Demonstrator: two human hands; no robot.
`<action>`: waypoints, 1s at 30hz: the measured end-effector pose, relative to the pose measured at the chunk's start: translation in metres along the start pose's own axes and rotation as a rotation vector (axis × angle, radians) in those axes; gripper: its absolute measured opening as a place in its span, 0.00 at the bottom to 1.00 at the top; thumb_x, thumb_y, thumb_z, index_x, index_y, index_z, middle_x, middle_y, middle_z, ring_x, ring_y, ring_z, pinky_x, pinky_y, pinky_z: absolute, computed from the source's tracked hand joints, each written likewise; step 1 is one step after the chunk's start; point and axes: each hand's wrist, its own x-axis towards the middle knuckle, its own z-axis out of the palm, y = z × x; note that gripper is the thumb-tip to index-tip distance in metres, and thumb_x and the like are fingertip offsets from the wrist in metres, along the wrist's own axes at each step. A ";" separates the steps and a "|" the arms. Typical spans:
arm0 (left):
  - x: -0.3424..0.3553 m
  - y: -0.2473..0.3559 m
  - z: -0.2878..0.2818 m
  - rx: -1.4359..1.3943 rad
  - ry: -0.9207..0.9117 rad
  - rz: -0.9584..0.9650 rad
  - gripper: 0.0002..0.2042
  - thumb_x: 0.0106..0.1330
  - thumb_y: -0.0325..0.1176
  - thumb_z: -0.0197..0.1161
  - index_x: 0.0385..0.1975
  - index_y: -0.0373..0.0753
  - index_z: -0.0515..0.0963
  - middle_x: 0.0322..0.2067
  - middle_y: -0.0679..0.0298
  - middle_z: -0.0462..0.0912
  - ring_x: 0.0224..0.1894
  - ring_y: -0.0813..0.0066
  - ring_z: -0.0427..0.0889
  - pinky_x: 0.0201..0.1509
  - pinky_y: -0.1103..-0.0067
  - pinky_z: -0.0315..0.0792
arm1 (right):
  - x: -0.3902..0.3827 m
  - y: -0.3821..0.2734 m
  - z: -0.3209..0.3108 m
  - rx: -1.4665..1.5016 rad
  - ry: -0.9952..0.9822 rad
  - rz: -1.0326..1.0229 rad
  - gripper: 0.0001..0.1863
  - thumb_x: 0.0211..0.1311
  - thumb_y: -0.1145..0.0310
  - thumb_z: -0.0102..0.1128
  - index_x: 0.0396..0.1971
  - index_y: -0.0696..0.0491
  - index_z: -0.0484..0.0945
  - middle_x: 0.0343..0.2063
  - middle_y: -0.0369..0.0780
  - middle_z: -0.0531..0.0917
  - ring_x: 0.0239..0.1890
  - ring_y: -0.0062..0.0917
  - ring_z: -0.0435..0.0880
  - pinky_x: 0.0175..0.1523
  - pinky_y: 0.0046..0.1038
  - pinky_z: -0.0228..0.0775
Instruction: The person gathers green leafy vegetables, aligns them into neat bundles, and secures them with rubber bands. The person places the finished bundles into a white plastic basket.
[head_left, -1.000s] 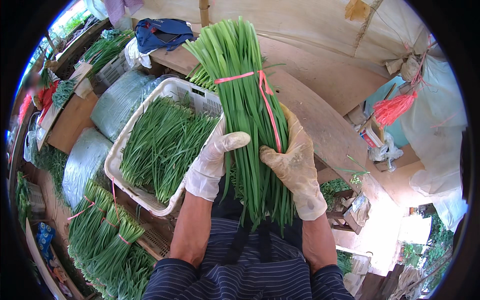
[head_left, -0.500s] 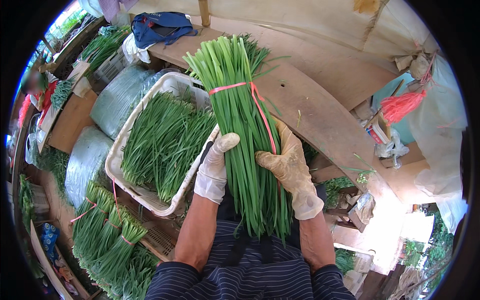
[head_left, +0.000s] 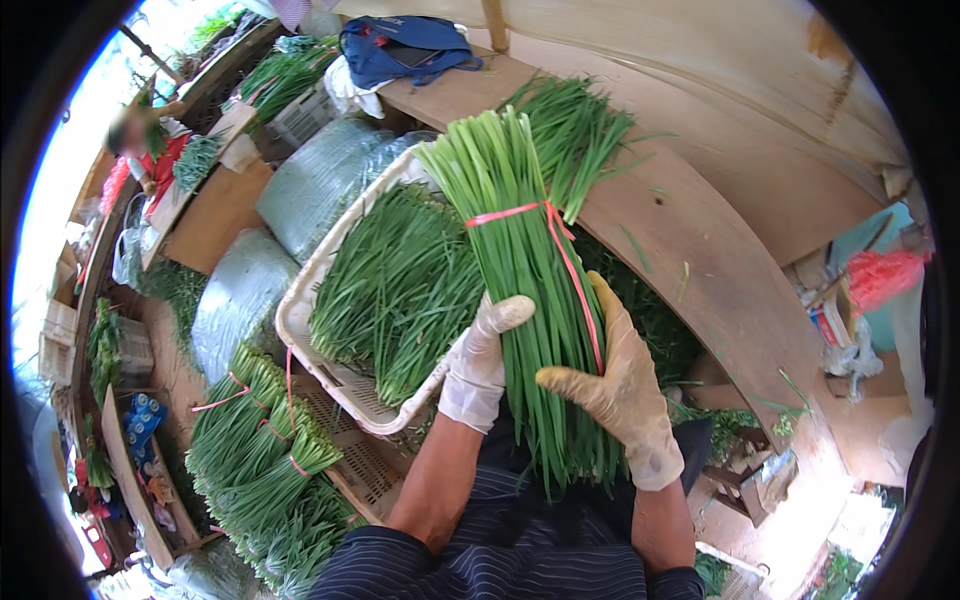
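Right hand (head_left: 620, 385) has been opened out since the earlier frame; both hands and the bundle of green leaves (head_left: 550, 330) are shifted right and slightly down in view, and the surroundings are shifted right too.

Bundle is held up before the striped shirt (head_left: 490, 545), pale ends away from the body, leaf tips toward it. Left hand (head_left: 478, 365), white-gloved, is closed on its left side: thumb laid on the front, other fingers hidden behind. Right hand, in a stained glove, is spread in a wide V at the right side, thumb over the front leaves; how firmly they are pressed cannot be told.

Red tie (head_left: 505, 215) is wrapped around the upper part, its loose tail run down toward the right hand. Tied bunches (head_left: 265, 420) are piled at lower left. White crate (head_left: 296, 318), just left of the bundle, is filled with leaves. Loose leaves (head_left: 580, 135) on the wooden table (head_left: 700, 220) are more fully uncovered than before. Blue bag (head_left: 405, 50) is placed farther back.
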 end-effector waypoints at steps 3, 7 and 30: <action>0.007 -0.007 -0.006 -0.045 0.053 -0.031 0.46 0.53 0.43 0.77 0.72 0.34 0.63 0.62 0.51 0.77 0.64 0.57 0.79 0.70 0.62 0.74 | 0.007 0.013 0.005 -0.147 0.007 -0.045 0.77 0.32 0.38 0.87 0.76 0.64 0.50 0.69 0.51 0.71 0.71 0.35 0.71 0.72 0.34 0.63; 0.013 -0.012 -0.005 0.037 0.163 -0.005 0.46 0.52 0.41 0.77 0.72 0.35 0.63 0.63 0.55 0.76 0.62 0.60 0.80 0.68 0.64 0.76 | 0.017 0.029 0.012 -0.018 0.007 -0.030 0.67 0.39 0.50 0.85 0.76 0.62 0.53 0.68 0.52 0.72 0.71 0.41 0.72 0.71 0.36 0.66; 0.004 0.000 0.006 -0.120 0.139 0.073 0.24 0.62 0.28 0.73 0.58 0.39 0.74 0.46 0.66 0.83 0.43 0.76 0.85 0.48 0.75 0.84 | -0.006 0.021 0.024 0.272 0.034 -0.056 0.70 0.40 0.46 0.87 0.76 0.62 0.51 0.57 0.47 0.82 0.56 0.29 0.84 0.59 0.30 0.78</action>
